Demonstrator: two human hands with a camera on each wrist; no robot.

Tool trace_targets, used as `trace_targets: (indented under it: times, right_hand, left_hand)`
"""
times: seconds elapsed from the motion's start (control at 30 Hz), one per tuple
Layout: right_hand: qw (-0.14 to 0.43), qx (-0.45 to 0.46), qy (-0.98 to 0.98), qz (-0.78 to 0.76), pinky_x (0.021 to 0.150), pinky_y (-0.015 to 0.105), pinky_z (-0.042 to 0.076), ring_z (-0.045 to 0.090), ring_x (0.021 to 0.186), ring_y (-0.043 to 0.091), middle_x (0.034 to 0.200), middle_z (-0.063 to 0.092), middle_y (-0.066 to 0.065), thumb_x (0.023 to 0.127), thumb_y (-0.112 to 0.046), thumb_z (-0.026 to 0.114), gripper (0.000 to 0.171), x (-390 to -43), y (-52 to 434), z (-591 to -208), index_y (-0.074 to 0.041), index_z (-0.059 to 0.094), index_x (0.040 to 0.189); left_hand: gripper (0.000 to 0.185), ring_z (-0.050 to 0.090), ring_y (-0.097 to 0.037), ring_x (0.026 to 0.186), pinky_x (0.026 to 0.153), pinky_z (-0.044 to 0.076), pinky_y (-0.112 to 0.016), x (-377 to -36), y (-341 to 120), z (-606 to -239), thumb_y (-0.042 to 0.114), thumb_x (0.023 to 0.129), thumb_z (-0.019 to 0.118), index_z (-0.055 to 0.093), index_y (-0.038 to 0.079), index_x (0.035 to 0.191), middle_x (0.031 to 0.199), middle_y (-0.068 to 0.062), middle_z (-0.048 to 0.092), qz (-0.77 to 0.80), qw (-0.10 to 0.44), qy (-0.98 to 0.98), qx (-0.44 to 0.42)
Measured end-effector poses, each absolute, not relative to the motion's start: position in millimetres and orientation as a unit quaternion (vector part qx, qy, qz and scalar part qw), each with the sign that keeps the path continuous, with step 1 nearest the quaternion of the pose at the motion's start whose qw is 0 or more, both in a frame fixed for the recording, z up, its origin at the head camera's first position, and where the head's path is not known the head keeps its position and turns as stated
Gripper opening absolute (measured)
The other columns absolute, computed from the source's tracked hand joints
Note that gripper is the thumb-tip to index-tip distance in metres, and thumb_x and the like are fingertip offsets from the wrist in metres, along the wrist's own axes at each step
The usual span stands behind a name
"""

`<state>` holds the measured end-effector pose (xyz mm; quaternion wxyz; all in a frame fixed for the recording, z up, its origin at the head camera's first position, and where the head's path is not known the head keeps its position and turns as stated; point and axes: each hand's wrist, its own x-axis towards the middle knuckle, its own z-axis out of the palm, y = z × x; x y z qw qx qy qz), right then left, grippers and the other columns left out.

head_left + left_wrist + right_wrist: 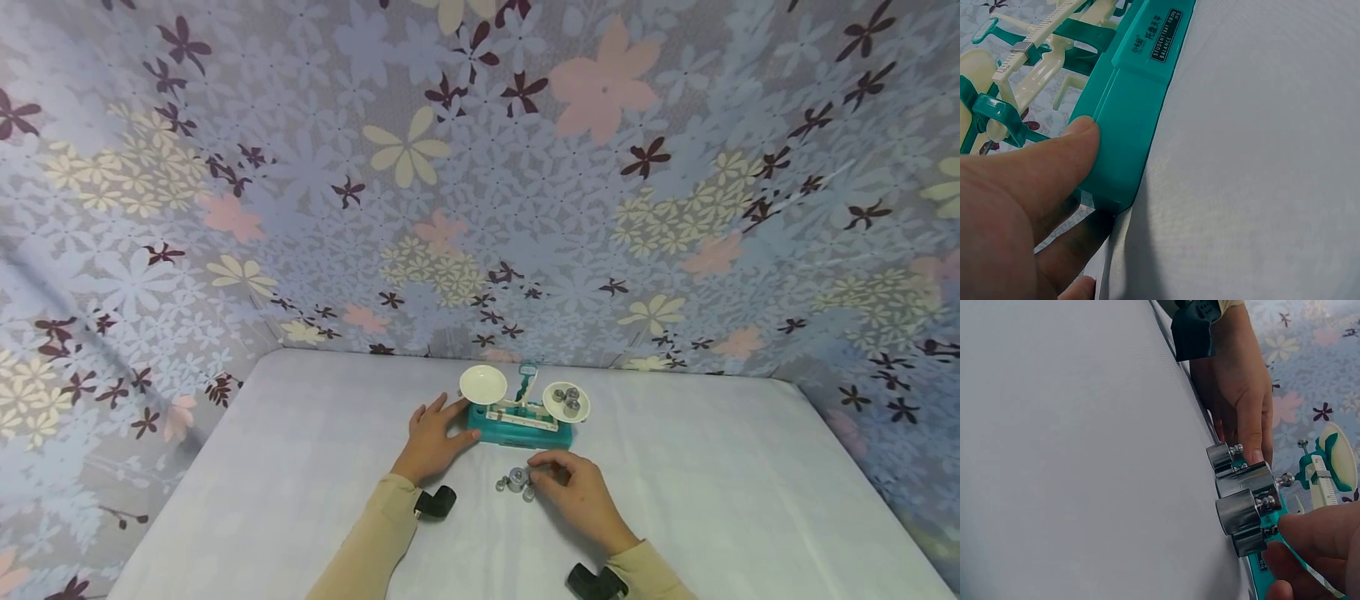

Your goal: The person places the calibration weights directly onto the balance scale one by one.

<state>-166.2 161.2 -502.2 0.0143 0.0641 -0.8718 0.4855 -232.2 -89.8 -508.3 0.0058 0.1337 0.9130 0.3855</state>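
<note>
Balance: the teal student balance (521, 425) stands on the white table (300, 467), near its far edge and in front of the flowered cloth backdrop (480, 167).
Left pan: the cream pan on your left (483, 384) sits higher and shows nothing in it.
Right pan: the pan on your right (566, 402) sits lower and carries metal weights (570, 402); at least two show, and the exact count is unclear.
Loose weights: a small cluster of chrome knobbed weights (517, 482) stands on the table just in front of the balance base; four show in the right wrist view (1242, 500).
Left hand: your left hand (433, 435) rests against the left end of the base, fingers straight, thumb (1063, 150) pressed flat on the teal side wall; it steadies the base and curls round nothing.
Right hand: your right hand (573, 487) is at the cluster, fingertips (1310, 528) closing on the weights; whether one is already pinched cannot be told, as the fingers hide the contact.
Done so far: judged from the pans, some weights are loaded on the right.
Left to do: the beam is not level, and the cluster is unplaced.
</note>
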Motion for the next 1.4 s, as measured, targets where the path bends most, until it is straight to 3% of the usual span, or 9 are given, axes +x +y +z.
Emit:
trace_targets:
  times: [0.7, 1.4]
  right_hand:
    - [0.011, 0.067, -0.886, 0.46, 0.065, 0.026, 0.043, 0.051, 0.074, 0.011, 0.082, 0.063, -0.009, 0.087, -0.01, 0.078, 0.012, -165.2, 160.0, -510.1, -0.02, 0.077, 0.092]
    - [0.054, 0.05, -0.873, 0.482, 0.068, 0.025, 0.046, 0.054, 0.076, 0.011, 0.082, 0.065, -0.008, 0.088, -0.012, 0.078, 0.01, -165.1, 161.5, -508.6, -0.02, 0.078, 0.094]
  left_hand:
    - [0.062, 0.028, -0.04, 0.147, 0.119, 0.01, -0.062, -229.2, -90.4, -507.5, 0.037, 0.095, 0.069, 0.052, 0.008, 0.147, 0.151, -0.019, 0.047, 0.39, 0.007, 0.911, 0.133]
    - [0.061, 0.029, -0.04, 0.147, 0.119, 0.011, -0.062, -229.5, -89.1, -504.0, 0.037, 0.096, 0.068, 0.053, 0.007, 0.146, 0.15, -0.017, 0.049, 0.385, -0.001, 0.912, 0.141]
